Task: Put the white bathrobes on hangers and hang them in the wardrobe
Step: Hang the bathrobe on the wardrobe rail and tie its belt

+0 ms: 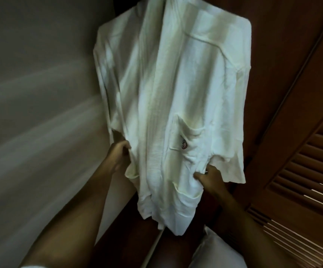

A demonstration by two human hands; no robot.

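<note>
A white bathrobe [168,89] hangs in front of me inside the dark wooden wardrobe [284,55], its shoulders spread as if on a hanger; the hanger itself is hidden under the cloth and above the frame. The robe has a chest pocket with a small red emblem [183,145]. My left hand [119,155] grips the robe's left side near the sleeve end. My right hand [209,176] pinches the fabric below the pocket on the right side.
A grey wall [36,93] stands on the left. A louvred wooden wardrobe door [304,171] is open on the right. Something white [214,250], a pillow or another cloth, lies at the bottom right.
</note>
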